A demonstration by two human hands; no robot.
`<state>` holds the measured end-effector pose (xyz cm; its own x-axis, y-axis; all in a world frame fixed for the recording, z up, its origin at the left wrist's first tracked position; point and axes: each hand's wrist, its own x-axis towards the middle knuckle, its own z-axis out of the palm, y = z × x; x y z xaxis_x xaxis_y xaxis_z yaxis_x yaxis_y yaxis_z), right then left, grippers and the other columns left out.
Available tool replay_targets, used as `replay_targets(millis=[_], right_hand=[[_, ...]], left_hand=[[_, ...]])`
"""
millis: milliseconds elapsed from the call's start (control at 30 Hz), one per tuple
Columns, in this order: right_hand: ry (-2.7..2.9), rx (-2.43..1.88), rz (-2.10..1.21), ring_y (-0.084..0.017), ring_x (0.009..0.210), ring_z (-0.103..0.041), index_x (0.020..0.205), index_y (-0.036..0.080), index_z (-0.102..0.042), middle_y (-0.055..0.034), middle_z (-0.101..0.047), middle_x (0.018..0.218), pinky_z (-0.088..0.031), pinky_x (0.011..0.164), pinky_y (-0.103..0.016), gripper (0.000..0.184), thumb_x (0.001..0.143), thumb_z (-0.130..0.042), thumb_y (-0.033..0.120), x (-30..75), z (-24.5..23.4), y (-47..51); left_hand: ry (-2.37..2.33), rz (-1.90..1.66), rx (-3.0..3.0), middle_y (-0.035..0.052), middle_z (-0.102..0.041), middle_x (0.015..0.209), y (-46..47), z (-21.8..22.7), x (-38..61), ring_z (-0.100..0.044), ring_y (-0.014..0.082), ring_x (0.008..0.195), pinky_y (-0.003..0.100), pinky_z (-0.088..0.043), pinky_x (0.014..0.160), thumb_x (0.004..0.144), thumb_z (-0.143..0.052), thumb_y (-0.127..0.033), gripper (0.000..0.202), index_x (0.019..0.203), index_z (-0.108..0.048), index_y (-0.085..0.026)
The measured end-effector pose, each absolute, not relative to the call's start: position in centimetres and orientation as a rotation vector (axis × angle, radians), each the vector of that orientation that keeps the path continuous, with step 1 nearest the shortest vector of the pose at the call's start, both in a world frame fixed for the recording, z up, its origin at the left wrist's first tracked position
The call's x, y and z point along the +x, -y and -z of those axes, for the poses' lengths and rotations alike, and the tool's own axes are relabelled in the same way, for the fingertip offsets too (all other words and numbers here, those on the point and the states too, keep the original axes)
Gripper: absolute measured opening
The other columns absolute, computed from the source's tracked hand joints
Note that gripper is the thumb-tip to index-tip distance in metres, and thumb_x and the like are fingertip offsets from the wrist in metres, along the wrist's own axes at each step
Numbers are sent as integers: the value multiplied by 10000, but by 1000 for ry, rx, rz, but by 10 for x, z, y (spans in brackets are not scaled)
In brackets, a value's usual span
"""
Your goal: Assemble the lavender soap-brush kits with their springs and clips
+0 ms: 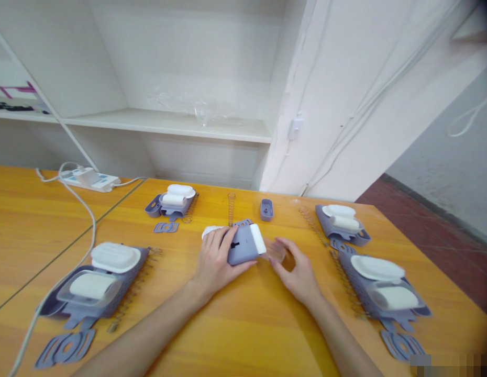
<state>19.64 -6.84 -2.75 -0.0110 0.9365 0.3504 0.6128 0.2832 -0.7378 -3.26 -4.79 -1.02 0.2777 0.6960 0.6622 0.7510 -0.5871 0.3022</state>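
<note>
My left hand (pixel 215 256) is wrapped round a grey-purple plastic housing (pixel 245 248) just above the middle of the table. A white end piece (pixel 258 239) sticks out at the housing's right side. Between the thumb and fingers of my right hand (pixel 300 272) is a clear plastic box (pixel 276 251), close to that white end; whether the two touch I cannot tell. Behind my left hand a white textured piece (pixel 210 230) partly shows, along with a slotted grey-purple plate (pixel 243 222). A coil spring (pixel 231 207) and a small grey-purple cup (pixel 266 209) lie farther back.
Sets of grey-purple and white parts with springs lie at the near left (pixel 104 283), far left (pixel 175 201), far right (pixel 341 222) and near right (pixel 385 288). A white cable (pixel 93 230) runs from a power strip (pixel 90 179) across the table's left side. Shelves (pixel 168 121) stand behind.
</note>
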Motion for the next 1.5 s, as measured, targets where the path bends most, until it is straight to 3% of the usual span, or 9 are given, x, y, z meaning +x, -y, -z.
replay_targets(millis=[200,367,600,700,800,967,1133,1300,1500], right_hand=[[1489,-1134,-961,-187,869,-609,1346,217,-315,-42,-638,953,-464,820,-332,627,805,-612,325,184,12,77],[1175,-1121,-997,-181,813,-621,1313,204,-354,-35,-654,866,-486,758,-309,617,788,-630,375,178,12,72],[1182,-1214,-1005,-217,929,-618,1231,184,-464,-96,-642,1069,-492,831,-354,492,831,-535,462,164,19,75],[1277,-1310,-900,-233,1044,-569,1209,186,-519,-99,-591,1187,-441,926,-379,454,861,-474,474,161,23,78],[1313,-1363,-819,-236,1167,-487,1237,193,-507,-91,-530,1280,-346,1026,-401,456,887,-421,471,158,25,80],[1285,-1395,-757,-216,1225,-429,1287,204,-451,-79,-476,1336,-302,1052,-395,469,914,-352,470,151,27,84],[1269,-1501,-692,-229,1092,-524,1251,200,-479,-86,-592,1172,-361,972,-403,470,916,-315,486,150,29,85],[1277,-1563,-617,-233,1054,-520,1169,204,-515,-86,-585,1152,-355,939,-395,443,918,-293,493,149,25,86],[1287,-1572,-632,-216,908,-554,1072,211,-530,-65,-619,992,-398,837,-358,416,921,-269,498,147,24,88]], left_hand=[[1432,1190,-2449,152,-552,1150,47,10,-34,-502,301,1055,454,-372,934,706,-613,-589,755,1296,-418,-160],[1277,1065,-2582,158,-549,1171,48,9,-33,-502,306,1061,452,-368,924,719,-577,-613,750,1300,-430,-163],[1027,876,-2703,178,-550,1173,50,9,-30,-496,316,1064,462,-377,890,758,-513,-623,739,1299,-440,-126],[994,837,-2711,181,-553,1167,51,9,-29,-498,318,1064,469,-374,890,773,-492,-620,725,1294,-447,-119],[986,828,-2695,180,-558,1160,52,9,-27,-502,318,1052,469,-378,881,780,-483,-615,711,1291,-452,-122],[952,847,-2670,188,-565,1141,53,11,-22,-512,320,1029,473,-388,869,771,-478,-631,731,1278,-464,-104],[946,855,-2663,189,-570,1125,53,12,-18,-516,321,1012,478,-395,865,762,-483,-639,739,1265,-476,-97],[955,850,-2676,187,-569,1113,52,12,-15,-515,320,998,475,-398,863,760,-500,-625,730,1260,-481,-93],[954,866,-2710,188,-565,1117,54,12,-14,-517,322,1000,479,-401,869,762,-481,-642,748,1268,-472,-92]])
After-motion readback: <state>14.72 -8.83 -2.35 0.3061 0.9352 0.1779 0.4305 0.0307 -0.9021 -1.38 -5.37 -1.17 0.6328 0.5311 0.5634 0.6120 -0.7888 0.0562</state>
